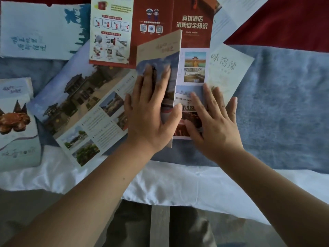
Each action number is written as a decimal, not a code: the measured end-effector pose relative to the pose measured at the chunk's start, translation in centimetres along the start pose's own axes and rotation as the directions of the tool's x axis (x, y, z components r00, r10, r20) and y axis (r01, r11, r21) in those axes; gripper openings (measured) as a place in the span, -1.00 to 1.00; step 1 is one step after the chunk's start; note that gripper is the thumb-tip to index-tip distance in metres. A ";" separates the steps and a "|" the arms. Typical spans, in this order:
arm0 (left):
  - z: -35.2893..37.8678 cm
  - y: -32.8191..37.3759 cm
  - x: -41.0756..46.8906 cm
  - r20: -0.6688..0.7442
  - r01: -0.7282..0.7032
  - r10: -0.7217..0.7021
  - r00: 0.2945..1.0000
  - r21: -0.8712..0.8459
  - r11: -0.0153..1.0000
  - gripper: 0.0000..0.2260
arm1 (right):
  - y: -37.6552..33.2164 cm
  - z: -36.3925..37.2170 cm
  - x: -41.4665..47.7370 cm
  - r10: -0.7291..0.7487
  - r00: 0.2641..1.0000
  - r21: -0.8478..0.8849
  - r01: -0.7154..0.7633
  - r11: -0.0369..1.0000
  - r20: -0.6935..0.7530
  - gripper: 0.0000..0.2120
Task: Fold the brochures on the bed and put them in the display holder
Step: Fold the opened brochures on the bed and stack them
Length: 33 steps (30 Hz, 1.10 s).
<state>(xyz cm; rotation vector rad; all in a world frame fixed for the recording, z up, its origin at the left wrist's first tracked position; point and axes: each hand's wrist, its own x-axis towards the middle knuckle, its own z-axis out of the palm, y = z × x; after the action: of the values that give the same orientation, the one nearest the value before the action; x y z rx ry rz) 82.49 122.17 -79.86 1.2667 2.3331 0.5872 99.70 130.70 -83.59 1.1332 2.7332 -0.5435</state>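
A brochure (160, 49) with a tan cover panel and photo panels lies in the middle of the bed, partly folded. My left hand (151, 111) lies flat on its raised left panel, fingers spread and thumb at the crease. My right hand (211, 118) rests flat on the right panel (195, 66) with building photos. An unfolded brochure (80, 111) showing a temple lies to the left. A red fire-safety brochure (151, 20) lies open behind. At the far left stands the display holder (16, 122) with folded brochures in it.
A pale brochure (229, 68) lies right of my hands on the blue-grey blanket (284, 104). A white and blue brochure (41, 31) lies at the back left. A red cloth (284, 22) covers the back right. The white sheet edge (178, 184) is near me.
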 end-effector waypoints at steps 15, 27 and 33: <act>5.5 4.2 0.5 0.100 0.032 -0.047 0.994 0.151 0.988 -0.34 | 2.7 -0.4 -2.2 0.014 1.000 0.114 -0.015 0.993 0.008 -0.44; 7.5 3.1 0.6 0.085 0.010 -0.038 0.996 0.314 0.949 -0.42 | 1.8 -0.8 -1.8 0.077 0.997 0.231 -0.074 0.970 -0.001 -0.44; 5.0 0.8 1.2 0.011 0.042 -0.050 0.999 0.400 0.916 -0.50 | -1.1 -2.0 0.2 0.083 0.997 0.276 -0.078 0.958 -0.008 -0.40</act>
<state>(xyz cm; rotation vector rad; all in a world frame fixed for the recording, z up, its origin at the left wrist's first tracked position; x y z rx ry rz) 85.14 124.35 -83.74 1.3716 2.5405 0.0750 98.85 130.85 -81.48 1.3083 2.6724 -0.9300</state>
